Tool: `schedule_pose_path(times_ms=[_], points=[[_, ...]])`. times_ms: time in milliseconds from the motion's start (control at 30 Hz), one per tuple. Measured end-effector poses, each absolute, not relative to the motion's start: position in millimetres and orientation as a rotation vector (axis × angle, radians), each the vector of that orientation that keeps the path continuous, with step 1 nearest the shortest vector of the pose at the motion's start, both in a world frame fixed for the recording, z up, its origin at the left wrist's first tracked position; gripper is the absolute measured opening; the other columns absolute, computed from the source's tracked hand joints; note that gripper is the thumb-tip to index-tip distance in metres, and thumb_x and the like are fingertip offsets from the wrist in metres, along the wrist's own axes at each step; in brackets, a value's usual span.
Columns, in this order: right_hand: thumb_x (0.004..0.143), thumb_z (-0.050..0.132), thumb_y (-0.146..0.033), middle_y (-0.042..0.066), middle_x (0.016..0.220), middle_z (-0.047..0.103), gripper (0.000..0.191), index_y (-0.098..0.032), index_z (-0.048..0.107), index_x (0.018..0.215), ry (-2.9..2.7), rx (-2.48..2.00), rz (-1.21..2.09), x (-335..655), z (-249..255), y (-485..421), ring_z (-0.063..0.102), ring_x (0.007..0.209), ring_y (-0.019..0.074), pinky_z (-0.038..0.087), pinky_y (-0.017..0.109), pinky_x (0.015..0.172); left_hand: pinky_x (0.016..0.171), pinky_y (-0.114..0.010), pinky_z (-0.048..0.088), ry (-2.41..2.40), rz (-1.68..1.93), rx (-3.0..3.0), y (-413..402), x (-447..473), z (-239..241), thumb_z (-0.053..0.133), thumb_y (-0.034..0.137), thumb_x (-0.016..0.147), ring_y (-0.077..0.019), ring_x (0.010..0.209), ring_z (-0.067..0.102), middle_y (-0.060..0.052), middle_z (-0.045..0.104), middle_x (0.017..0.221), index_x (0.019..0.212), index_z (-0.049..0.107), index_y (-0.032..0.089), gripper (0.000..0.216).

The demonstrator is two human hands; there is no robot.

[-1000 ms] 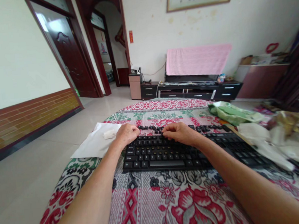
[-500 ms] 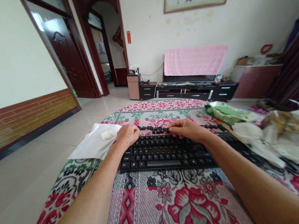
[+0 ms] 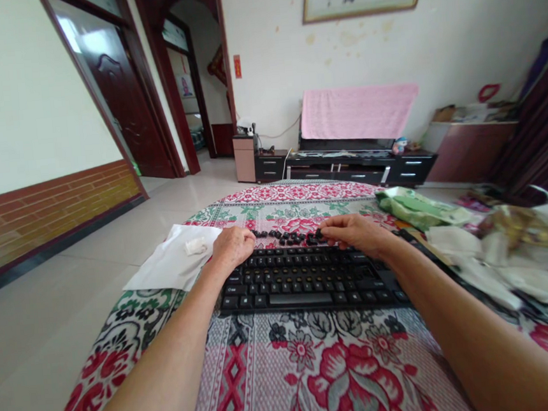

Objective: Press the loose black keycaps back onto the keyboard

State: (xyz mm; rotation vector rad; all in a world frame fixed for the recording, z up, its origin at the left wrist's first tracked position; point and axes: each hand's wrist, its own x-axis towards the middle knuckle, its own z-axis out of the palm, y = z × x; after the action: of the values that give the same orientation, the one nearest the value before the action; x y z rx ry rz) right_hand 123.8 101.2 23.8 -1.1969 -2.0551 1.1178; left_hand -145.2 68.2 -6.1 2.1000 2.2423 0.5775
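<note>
A black keyboard (image 3: 301, 299) lies on the table, several keys in its middle rows bare of their caps. Loose black keycaps (image 3: 286, 237) are strewn in a line just behind its back edge. My left hand (image 3: 233, 244) is closed at the left end of that line, above the keyboard's back left corner; whatever its fingers pinch is hidden. My right hand (image 3: 353, 234) reaches over the keyboard's back right part, thumb and forefinger pinched on a black keycap (image 3: 321, 233) at the right of the loose ones.
White paper (image 3: 164, 266) with a small crumpled wad (image 3: 195, 246) lies at the left. A green packet (image 3: 422, 207), pale cloths (image 3: 481, 270) and crumpled bags (image 3: 520, 225) crowd the right side. The patterned tablecloth (image 3: 347, 378) covers the table. A low cabinet (image 3: 270, 166) stands beyond.
My right hand has shifted slightly right along the loose keycaps, its fingers still pinched. My left hand has stayed nearly in place.
</note>
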Motion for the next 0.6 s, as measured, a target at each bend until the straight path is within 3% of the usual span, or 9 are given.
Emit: schedule_pose_path(times_ms=[600], points=[[0.069,0.053,-0.031,-0.001,0.061,0.055,0.018,-0.018,0.063,0.075,-2.363,-1.024,1.247,72.5,22.7,66.4,0.046,0.053,0.0079,0.036,0.019,0.044,0.067,-0.024,0.041,2.146,0.571,2.161,66.9,-140.4,-2.4,0.046,0.027,0.067,-0.0153,0.073,0.057,0.001,0.067,0.077,0.077,0.068,0.027,0.025]])
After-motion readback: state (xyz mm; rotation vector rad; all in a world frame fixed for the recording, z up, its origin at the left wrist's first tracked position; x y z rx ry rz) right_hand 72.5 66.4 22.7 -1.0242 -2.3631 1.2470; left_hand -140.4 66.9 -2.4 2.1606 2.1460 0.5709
